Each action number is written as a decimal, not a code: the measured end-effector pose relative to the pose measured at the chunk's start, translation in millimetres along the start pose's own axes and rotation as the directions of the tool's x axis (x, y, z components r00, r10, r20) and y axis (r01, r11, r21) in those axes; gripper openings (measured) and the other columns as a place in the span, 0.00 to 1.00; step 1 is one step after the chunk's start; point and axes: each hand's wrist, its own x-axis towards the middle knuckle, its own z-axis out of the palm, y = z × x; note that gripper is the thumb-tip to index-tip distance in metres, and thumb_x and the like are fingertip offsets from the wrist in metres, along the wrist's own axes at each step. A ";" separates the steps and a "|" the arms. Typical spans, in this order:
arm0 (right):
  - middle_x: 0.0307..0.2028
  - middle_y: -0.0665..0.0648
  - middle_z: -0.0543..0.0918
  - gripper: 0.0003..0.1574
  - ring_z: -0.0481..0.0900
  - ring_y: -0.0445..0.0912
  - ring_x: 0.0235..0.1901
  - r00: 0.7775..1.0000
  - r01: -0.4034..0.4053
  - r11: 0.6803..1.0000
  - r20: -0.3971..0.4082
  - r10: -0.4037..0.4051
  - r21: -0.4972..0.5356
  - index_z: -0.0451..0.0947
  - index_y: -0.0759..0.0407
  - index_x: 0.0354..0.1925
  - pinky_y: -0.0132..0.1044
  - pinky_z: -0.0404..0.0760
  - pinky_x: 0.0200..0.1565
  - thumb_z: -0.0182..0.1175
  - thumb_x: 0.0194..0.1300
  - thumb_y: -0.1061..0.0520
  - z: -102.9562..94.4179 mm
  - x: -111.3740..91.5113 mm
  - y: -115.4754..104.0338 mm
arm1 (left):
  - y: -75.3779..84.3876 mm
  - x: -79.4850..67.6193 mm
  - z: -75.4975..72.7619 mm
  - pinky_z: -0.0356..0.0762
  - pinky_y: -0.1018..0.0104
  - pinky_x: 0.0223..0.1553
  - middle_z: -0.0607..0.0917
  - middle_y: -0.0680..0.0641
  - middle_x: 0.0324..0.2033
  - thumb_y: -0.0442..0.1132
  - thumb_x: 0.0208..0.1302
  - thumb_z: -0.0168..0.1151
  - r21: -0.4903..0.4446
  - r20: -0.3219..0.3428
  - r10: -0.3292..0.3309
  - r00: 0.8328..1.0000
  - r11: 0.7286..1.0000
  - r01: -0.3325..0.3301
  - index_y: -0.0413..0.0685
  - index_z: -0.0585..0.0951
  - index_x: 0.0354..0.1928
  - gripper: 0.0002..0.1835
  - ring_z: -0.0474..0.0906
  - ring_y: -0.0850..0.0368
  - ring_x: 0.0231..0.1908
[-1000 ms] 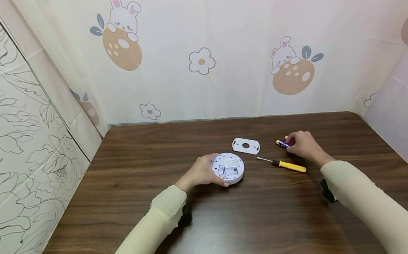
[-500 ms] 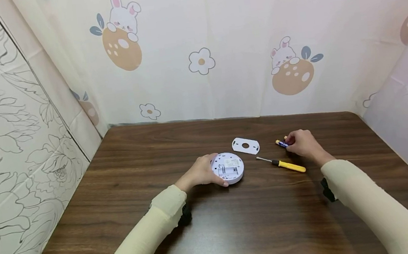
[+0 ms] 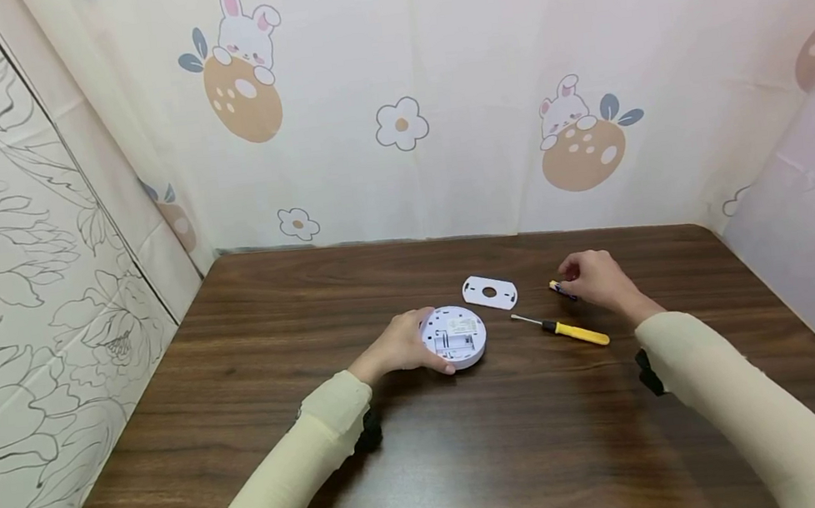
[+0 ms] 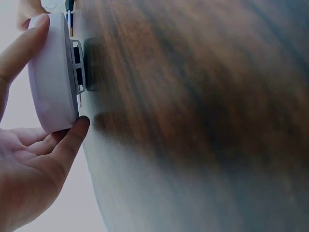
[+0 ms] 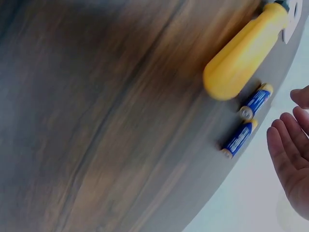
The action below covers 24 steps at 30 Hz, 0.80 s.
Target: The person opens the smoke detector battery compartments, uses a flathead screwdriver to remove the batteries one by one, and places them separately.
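Note:
My left hand [image 3: 404, 345] grips a round white smoke alarm [image 3: 464, 327] by its left edge, thumb at the near side and fingers at the far side. The alarm's back faces up, with its battery compartment uncovered. In the left wrist view, the vented part [image 4: 77, 67] of its underside faces the table. My right hand [image 3: 599, 278] hovers over two small blue-and-yellow batteries, its fingers loosely bent and holding nothing. Seen from the right wrist, one battery [image 5: 257, 100] and another battery [image 5: 238, 140] lie side by side on the table, apart from the fingers.
A screwdriver [image 3: 578, 333] with a yellow handle lies between the alarm and the right forearm. Behind the alarm is a white mounting plate [image 3: 490, 292] with a central hole. The brown wooden table [image 3: 432, 469] ends at a patterned curtain [image 3: 399, 179] at the back.
The right hand has lifted slightly off the batteries, its fingers leaving them on the table. The left hand and the alarm keep their place.

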 end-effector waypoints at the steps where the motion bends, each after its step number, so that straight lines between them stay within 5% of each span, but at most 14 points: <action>1: 0.32 0.65 0.80 0.14 0.76 0.54 0.31 1.000 0.008 1.000 -0.003 -0.008 0.007 0.79 0.74 0.40 0.47 0.77 0.34 0.63 0.58 0.64 1.2 0.7 -2.3 | -0.5 0.1 0.1 0.67 0.61 0.56 0.77 0.42 0.55 0.47 0.33 0.83 0.003 0.002 0.003 1.000 1.000 -0.003 0.37 0.66 0.65 0.55 0.71 0.53 0.52; 13: 0.40 0.67 0.81 0.20 0.77 0.55 0.40 0.994 0.084 0.990 0.066 -0.092 0.115 0.78 0.74 0.46 0.50 0.77 0.43 0.66 0.59 0.61 28.2 20.8 -40.0 | -0.6 -1.7 -4.2 0.65 0.56 0.58 0.74 0.39 0.58 0.46 0.36 0.82 0.012 0.036 0.020 0.999 1.000 -0.021 0.33 0.63 0.67 0.56 0.69 0.49 0.55; 19: 0.50 0.71 0.76 0.34 0.73 0.59 0.47 0.984 0.052 0.996 0.167 -0.064 0.076 0.72 0.76 0.54 0.53 0.71 0.51 0.69 0.56 0.54 43.8 31.7 -57.5 | -0.1 -1.3 -3.9 0.65 0.57 0.59 0.73 0.38 0.59 0.46 0.36 0.82 0.011 0.039 0.023 0.999 1.000 -0.024 0.33 0.62 0.68 0.57 0.69 0.49 0.56; 24: 0.54 0.72 0.72 0.39 0.69 0.61 0.54 0.982 0.064 0.997 0.177 -0.069 0.035 0.70 0.75 0.57 0.55 0.67 0.57 0.69 0.55 0.53 54.3 37.8 -63.2 | -0.8 -0.5 -2.3 0.66 0.58 0.58 0.75 0.40 0.57 0.46 0.34 0.83 0.013 0.029 0.033 0.999 0.999 -0.033 0.36 0.64 0.67 0.56 0.70 0.50 0.55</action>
